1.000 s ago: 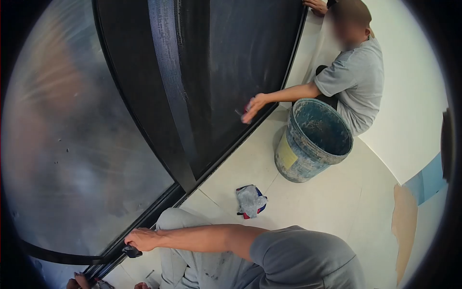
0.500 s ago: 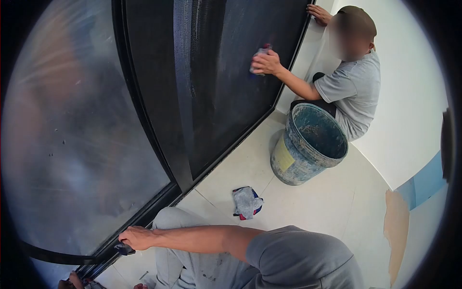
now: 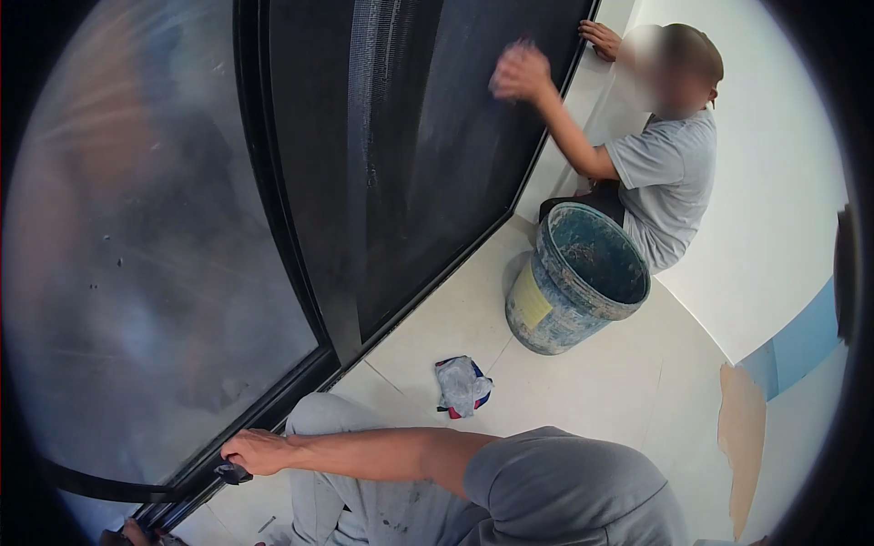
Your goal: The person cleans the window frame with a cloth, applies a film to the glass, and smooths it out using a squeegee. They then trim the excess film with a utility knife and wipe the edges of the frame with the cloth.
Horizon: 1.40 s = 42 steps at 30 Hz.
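Observation:
My right hand [image 3: 258, 452] is closed around a dark, bunched item, probably a cloth [image 3: 234, 473], against the black lower door frame [image 3: 296, 389]. Its forearm crosses above my grey trousers. At the bottom left edge, what looks like my left hand [image 3: 135, 531] shows only in part beside the frame; its fingers are too dark and cut off to read. Left of the frame is a large hazy glass pane [image 3: 173, 309]. A red and blue cloth with a wet grey top [image 3: 463, 386] lies on the tiled floor, apart from both hands.
A co-worker in a grey shirt [image 3: 669, 164] crouches at the upper right, one blurred hand [image 3: 522, 73] at the dark panel [image 3: 464, 146], the other on its edge. A stained bucket [image 3: 555, 314] stands on the floor near them. A peeled tan patch [image 3: 741, 446] shows at the right.
The co-worker's wiping hand has moved up and slightly right along the dark panel. The view has shifted slightly; my right hand keeps its hold at the frame.

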Available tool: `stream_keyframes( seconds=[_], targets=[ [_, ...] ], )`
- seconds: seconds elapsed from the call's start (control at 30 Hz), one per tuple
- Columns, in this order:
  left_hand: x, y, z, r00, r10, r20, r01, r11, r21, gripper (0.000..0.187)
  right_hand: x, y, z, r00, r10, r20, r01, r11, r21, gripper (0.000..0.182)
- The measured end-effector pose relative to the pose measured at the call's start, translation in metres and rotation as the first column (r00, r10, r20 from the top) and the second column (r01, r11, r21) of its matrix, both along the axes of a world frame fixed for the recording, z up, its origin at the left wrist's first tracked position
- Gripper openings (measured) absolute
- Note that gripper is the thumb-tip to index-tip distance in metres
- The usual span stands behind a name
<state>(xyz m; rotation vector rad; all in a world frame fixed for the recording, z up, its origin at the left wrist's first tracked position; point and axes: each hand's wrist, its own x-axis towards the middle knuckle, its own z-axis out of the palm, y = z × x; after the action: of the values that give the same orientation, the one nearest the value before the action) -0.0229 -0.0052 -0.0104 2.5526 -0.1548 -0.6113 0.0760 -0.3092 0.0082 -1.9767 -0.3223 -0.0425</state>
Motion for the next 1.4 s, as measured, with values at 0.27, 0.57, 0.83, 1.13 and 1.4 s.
stream_keyframes(
  seconds=[0.27,0.57,0.83,1.13,1.4],
  targets=[
    [-0.001,0.003,-0.015,0.986,0.134,0.099,-0.137,0.990,0.022,0.046,0.004,-0.005,-0.016,0.994,-0.112,-0.018,0.111,0.992,-0.053,0.026],
    [0.002,0.008,-0.026,0.960,0.276,-0.056,-0.280,0.956,-0.091,0.055,0.007,0.001,0.000,0.987,-0.158,-0.004,0.146,0.919,-0.365,0.027],
    [0.016,-0.007,-0.005,0.970,0.149,-0.191,-0.173,0.978,-0.118,0.055,0.021,0.023,-0.034,0.963,-0.208,-0.173,0.015,0.679,-0.734,0.024],
    [0.013,-0.001,-0.002,0.973,0.151,-0.177,-0.175,0.976,-0.131,0.058,0.035,0.058,-0.073,0.888,-0.372,-0.272,-0.005,0.582,-0.813,0.022],
    [0.022,-0.001,-0.005,0.979,0.162,-0.126,-0.189,0.950,-0.249,0.057,0.031,0.064,-0.103,0.876,-0.420,-0.238,-0.010,0.478,-0.879,0.024]
  ],
)
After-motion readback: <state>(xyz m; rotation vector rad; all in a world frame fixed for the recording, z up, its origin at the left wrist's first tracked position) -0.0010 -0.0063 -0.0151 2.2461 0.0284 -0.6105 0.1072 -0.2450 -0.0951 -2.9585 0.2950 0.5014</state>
